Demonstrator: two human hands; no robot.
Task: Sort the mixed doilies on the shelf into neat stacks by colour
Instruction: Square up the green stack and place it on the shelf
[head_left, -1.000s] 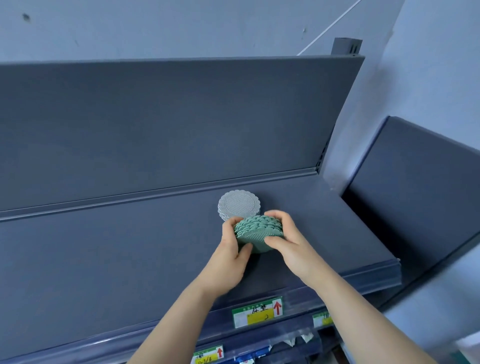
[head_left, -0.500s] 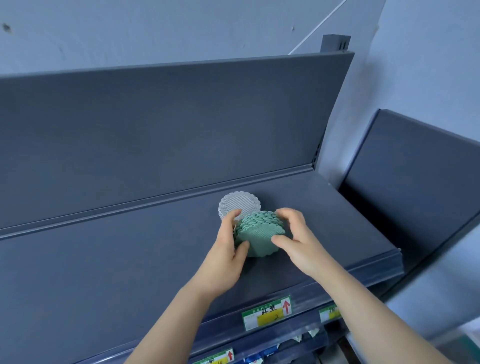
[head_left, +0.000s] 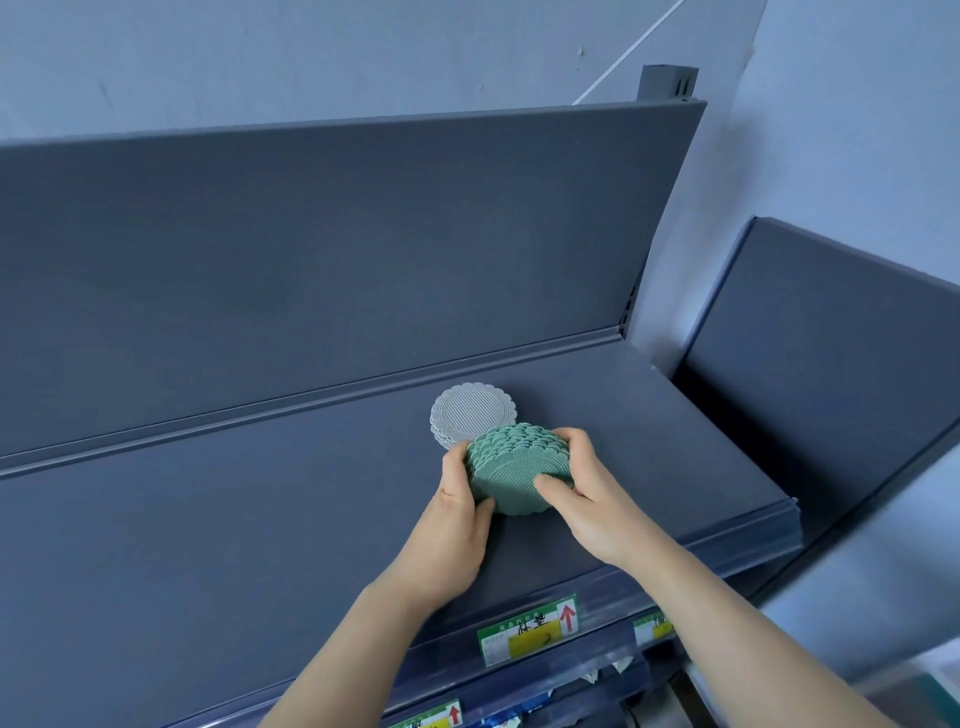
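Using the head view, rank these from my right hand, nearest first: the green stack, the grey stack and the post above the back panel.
1. The green stack: held in the right hand.
2. The grey stack: just behind it, to the left.
3. The post: far up, top right.

Both hands grip 1 stack of green doilies (head_left: 511, 470) tipped on edge over the dark grey shelf (head_left: 208, 519), the left hand (head_left: 449, 530) with its thumb against the stack's left rim and the right hand (head_left: 587, 499) curled over the top right with its thumb pressed on the ribbed front face. Just behind, touching or nearly so, a stack of grey doilies (head_left: 470, 415) lies flat on the shelf near the back panel (head_left: 311, 249). On the shelf's front rail sits a green and yellow price label (head_left: 527, 629) with a red arrow, and 2 more such labels show partly, lower left and at right.
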